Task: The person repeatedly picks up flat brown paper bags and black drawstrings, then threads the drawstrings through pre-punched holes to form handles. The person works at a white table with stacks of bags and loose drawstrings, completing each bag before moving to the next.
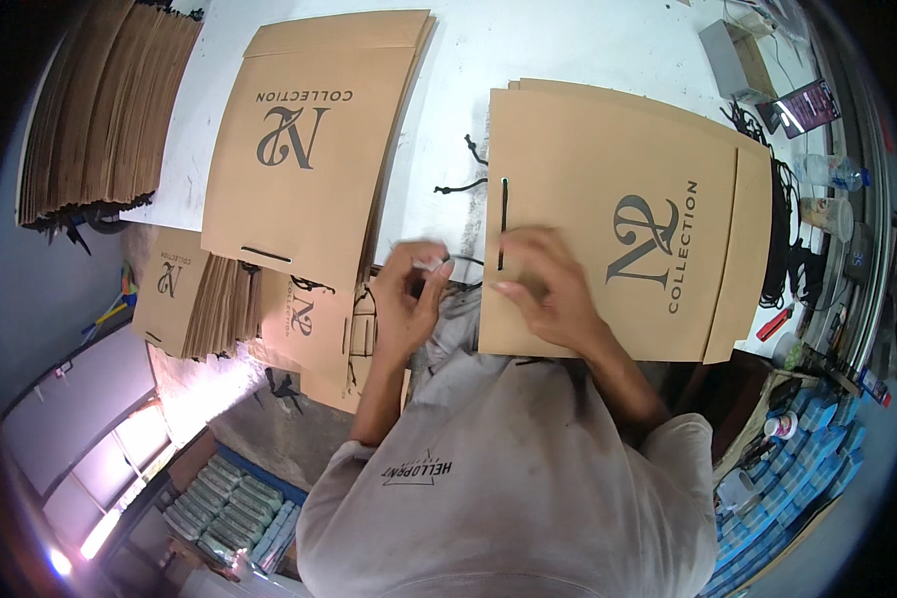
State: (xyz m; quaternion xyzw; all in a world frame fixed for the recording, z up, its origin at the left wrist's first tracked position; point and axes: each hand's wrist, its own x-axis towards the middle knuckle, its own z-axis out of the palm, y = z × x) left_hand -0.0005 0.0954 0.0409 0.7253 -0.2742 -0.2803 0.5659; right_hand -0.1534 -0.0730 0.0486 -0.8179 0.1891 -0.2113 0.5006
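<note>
At the centre of the frame, the left hand (414,297) appears to pinch a black cord (466,260) at the left edge of the brown paper bag (618,224), which lies flat on the desk (453,85) at right of centre. The right hand (548,299) is blurred over that edge, fingers curled, and whether it grips anything cannot be told. The step looks like fitting or knotting the cord handle; next calls for drawing the cord snug while steadying the bag.
</note>
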